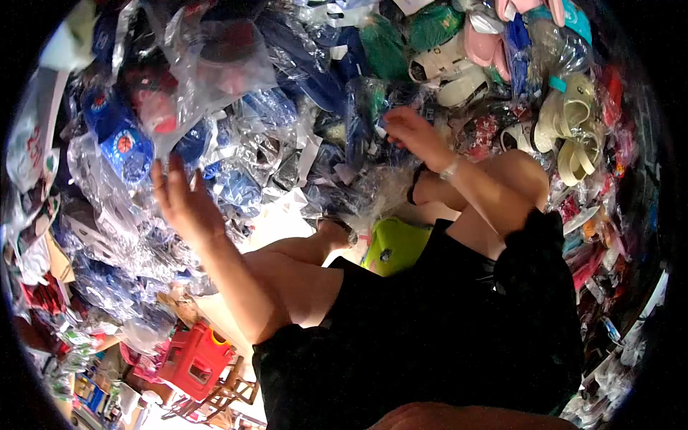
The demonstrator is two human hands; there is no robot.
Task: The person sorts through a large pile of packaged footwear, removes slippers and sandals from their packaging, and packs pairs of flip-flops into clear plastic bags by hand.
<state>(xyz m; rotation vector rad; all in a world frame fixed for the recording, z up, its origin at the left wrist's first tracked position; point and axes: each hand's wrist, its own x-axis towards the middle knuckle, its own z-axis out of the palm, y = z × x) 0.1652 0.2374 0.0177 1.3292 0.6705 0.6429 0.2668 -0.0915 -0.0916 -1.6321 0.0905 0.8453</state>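
My left hand [188, 201] is raised at the left with its fingers spread, close to a clear plastic bag [215, 68] and just right of blue sandals [122, 140] in plastic. My right hand [417, 135] hangs over the wrapped shoes right of centre, fingers bent; what lies between them, if anything, is too small to make out. Dark blue wrapped footwear [357, 118] lies beside it. Up and to the right are white clogs [462, 86]. Pale yellow clogs [577, 107] lie farther right.
Bagged shoes are heaped all around my bent legs. A lime green object [394, 247] sits between my legs. At the lower left stands a red plastic stool [197, 362]. Pink clogs [481, 43] lie at the top right. Part of an arm crosses the bottom edge.
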